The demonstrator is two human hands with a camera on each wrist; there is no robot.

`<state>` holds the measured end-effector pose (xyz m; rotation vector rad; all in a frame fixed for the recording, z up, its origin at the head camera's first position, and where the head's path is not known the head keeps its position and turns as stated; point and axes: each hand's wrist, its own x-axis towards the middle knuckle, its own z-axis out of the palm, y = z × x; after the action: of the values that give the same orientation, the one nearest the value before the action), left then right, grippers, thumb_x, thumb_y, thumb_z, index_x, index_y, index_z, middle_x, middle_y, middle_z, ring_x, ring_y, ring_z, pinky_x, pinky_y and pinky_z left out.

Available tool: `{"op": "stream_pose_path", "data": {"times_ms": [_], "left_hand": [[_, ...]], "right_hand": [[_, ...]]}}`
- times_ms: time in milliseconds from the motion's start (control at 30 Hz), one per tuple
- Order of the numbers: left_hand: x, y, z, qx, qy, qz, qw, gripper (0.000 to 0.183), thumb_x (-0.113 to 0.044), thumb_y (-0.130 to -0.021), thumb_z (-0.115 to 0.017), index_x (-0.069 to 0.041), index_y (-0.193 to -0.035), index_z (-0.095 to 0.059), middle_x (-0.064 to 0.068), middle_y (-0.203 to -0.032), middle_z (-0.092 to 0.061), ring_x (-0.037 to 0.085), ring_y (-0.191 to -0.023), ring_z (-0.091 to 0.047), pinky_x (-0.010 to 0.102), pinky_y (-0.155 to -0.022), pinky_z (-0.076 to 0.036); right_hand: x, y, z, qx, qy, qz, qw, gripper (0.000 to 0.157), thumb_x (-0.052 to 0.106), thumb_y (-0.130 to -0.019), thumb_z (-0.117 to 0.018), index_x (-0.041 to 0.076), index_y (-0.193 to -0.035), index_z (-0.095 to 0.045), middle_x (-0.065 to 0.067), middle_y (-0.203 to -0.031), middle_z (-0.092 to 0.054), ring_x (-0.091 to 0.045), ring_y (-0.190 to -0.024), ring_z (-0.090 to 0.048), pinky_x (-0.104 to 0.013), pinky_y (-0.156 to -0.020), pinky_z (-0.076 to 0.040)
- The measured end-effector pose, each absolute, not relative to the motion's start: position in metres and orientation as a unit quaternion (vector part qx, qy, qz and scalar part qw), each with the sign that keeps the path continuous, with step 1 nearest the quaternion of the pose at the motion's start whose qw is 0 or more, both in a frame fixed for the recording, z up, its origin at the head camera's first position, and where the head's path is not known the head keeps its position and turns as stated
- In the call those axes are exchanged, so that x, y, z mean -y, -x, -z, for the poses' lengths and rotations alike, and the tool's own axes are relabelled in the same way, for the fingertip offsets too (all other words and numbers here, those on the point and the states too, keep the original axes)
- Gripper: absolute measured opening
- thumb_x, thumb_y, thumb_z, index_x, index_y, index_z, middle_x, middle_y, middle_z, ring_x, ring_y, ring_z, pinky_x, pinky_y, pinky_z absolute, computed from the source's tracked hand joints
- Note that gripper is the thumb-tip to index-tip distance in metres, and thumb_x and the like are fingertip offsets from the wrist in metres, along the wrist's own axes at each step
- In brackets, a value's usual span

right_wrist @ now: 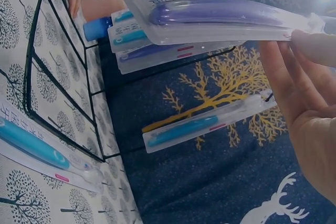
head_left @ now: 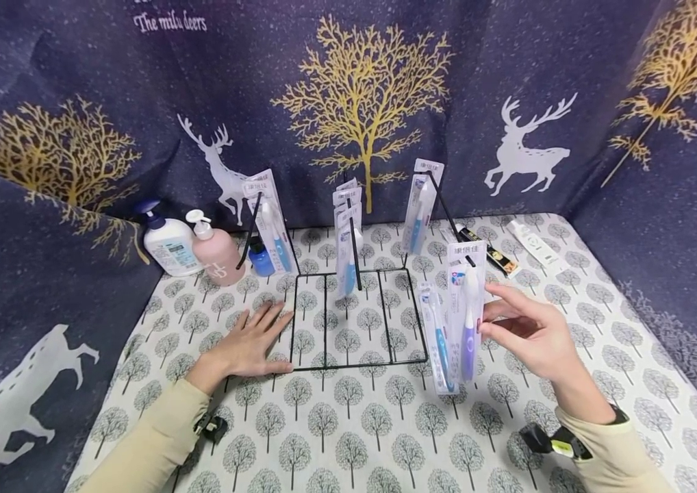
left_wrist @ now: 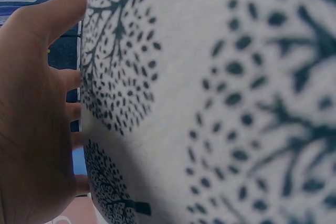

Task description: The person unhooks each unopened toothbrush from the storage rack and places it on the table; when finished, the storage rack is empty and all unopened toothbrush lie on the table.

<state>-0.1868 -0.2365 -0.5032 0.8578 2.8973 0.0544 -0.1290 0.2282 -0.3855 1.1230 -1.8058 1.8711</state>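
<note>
My right hand [head_left: 530,332] pinches the edge of a packaged purple toothbrush [head_left: 468,349] between thumb and fingers. The top of that pack overlaps the tip of the right prong of a black wire rack [head_left: 357,366]. A packaged blue toothbrush [head_left: 441,342] lies on the table just left of it. Another blue toothbrush pack [head_left: 417,219] hangs further back on the same prong. Several packs hang on the middle prong [head_left: 348,253] and on the left prong [head_left: 271,226]. My left hand [head_left: 256,342] rests with fingers spread on the tablecloth, thumb at the rack base's left side.
A white pump bottle [head_left: 170,246], a pink pump bottle [head_left: 219,257] and a small blue bottle [head_left: 260,260] stand at the back left. A black tube [head_left: 489,252] and a white tube [head_left: 535,244] lie at the back right. Dark printed cloth [head_left: 237,82] walls the table.
</note>
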Motion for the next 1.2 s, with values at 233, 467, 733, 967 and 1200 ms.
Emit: {"op": "stream_pose_path", "data": {"times_ms": [233, 467, 733, 967, 1200], "left_hand": [[0.236, 0.183, 0.5, -0.957, -0.284, -0.023, 0.057, 0.101, -0.08, -0.071, -0.041, -0.019, -0.148, -0.013, 0.009, -0.154, -0.005, 0.035, -0.139, -0.01, 0.061, -0.109, -0.012], [0.237, 0.184, 0.499, -0.956, -0.286, -0.018, 0.056, 0.101, -0.079, -0.072, -0.041, -0.019, -0.148, -0.013, 0.009, -0.154, -0.005, 0.036, -0.139, -0.01, 0.062, -0.108, -0.013], [0.236, 0.184, 0.499, -0.957, -0.284, -0.019, 0.059, 0.101, -0.079, -0.072, -0.041, -0.019, -0.148, -0.012, 0.009, -0.154, -0.004, 0.035, -0.139, -0.009, 0.062, -0.108, -0.012], [0.237, 0.185, 0.499, -0.957, -0.283, -0.02, 0.054, 0.102, -0.079, -0.071, -0.043, -0.018, -0.148, -0.014, 0.01, -0.154, -0.006, 0.036, -0.139, -0.009, 0.063, -0.108, -0.012], [0.236, 0.185, 0.498, -0.957, -0.283, -0.02, 0.057, 0.102, -0.079, -0.071, -0.043, -0.019, -0.148, -0.014, 0.009, -0.154, -0.005, 0.035, -0.139, -0.009, 0.062, -0.108, -0.012]], "right_hand": [[-0.227, 0.123, 0.381, 0.622, -0.405, -0.653, 0.151, 0.058, -0.03, -0.064, -0.06, -0.022, -0.119, -0.044, -0.015, -0.093, -0.069, -0.018, -0.076, -0.068, -0.025, -0.063, -0.056], [-0.225, 0.121, 0.377, 0.605, -0.434, -0.649, 0.156, 0.055, -0.025, -0.068, -0.062, -0.025, -0.119, -0.042, -0.019, -0.092, -0.068, -0.019, -0.076, -0.067, -0.026, -0.062, -0.056], [-0.229, 0.116, 0.375, 0.592, -0.429, -0.667, 0.146, 0.054, -0.025, -0.069, -0.061, -0.024, -0.12, -0.041, -0.018, -0.094, -0.068, -0.02, -0.08, -0.068, -0.026, -0.066, -0.057], [-0.239, 0.123, 0.378, 0.57, -0.431, -0.684, 0.145, 0.057, -0.025, -0.07, -0.06, -0.024, -0.122, -0.038, -0.022, -0.095, -0.067, -0.023, -0.084, -0.067, -0.026, -0.07, -0.057], [-0.251, 0.133, 0.391, 0.549, -0.404, -0.721, 0.126, 0.061, -0.031, -0.069, -0.054, -0.025, -0.126, -0.031, -0.025, -0.097, -0.066, -0.026, -0.083, -0.067, -0.031, -0.064, -0.057]]}}
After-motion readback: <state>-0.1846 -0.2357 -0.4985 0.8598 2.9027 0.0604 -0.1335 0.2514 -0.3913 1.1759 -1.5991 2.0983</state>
